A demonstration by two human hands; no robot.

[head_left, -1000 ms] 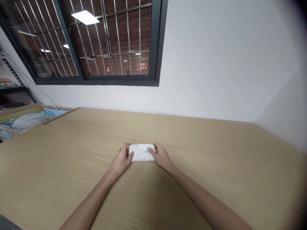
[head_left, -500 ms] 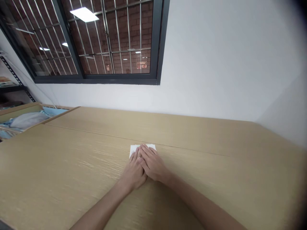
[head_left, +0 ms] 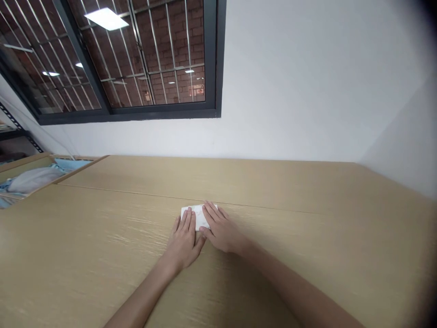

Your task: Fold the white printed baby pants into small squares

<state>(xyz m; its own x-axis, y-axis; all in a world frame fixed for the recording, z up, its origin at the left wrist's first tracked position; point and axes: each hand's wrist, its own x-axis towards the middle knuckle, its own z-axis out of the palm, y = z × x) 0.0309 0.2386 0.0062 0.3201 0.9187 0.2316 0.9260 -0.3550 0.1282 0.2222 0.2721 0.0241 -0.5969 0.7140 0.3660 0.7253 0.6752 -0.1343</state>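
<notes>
A small white rectangular piece [head_left: 200, 218], which looks like folded paper or tissue with faint marks on it, lies flat on the tan tabletop [head_left: 112, 255]. My left hand [head_left: 183, 241] rests flat over its left part, fingers stretched out and pointing away from me. On its right part lies my right hand [head_left: 221, 230], palm down, with the fingers extended and the thumb near the lower edge. Between the two hands the middle of the white piece shows. Its outer ends are partly hidden under the fingers.
A thin seam [head_left: 143, 195] crosses the tabletop just beyond my hands. At the far left stands an open box [head_left: 77, 169] holding pale blue and white stuff. Behind the table rise a white wall [head_left: 293, 82] and a dark-framed window [head_left: 213, 59] with bars.
My hands, which overlapped on the white piece, have moved apart, the left one to the left and the right one slightly to the right. More of the piece shows. The camera view has shifted slightly.
</notes>
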